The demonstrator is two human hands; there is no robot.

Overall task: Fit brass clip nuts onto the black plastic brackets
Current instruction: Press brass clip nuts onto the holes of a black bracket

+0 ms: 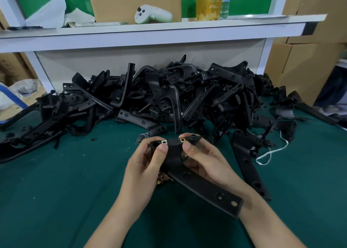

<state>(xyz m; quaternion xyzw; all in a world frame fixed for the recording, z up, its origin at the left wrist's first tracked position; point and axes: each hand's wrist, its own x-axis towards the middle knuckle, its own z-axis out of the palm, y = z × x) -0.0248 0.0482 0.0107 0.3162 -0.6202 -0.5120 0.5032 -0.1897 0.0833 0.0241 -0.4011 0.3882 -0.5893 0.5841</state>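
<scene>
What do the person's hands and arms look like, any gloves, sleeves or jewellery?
No gloves or rings on the left hand or right hand; nails short and plain. Both forearms are bare to the picture's edge: no sleeves, watch or bands.

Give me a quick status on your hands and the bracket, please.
Left hand, right hand grip the bracket. Two brass clip nuts on its far end, thumbs beside them. Bracket pile behind; nothing blocking.

open green mat [62,187] is left at the near left. the centre is taken by the held bracket [202,185]. the far side is blocked by a heap of black brackets [169,97] under a low shelf [150,34]. the right is narrowed by a loose bracket [247,164] and white cord [268,154].
</scene>
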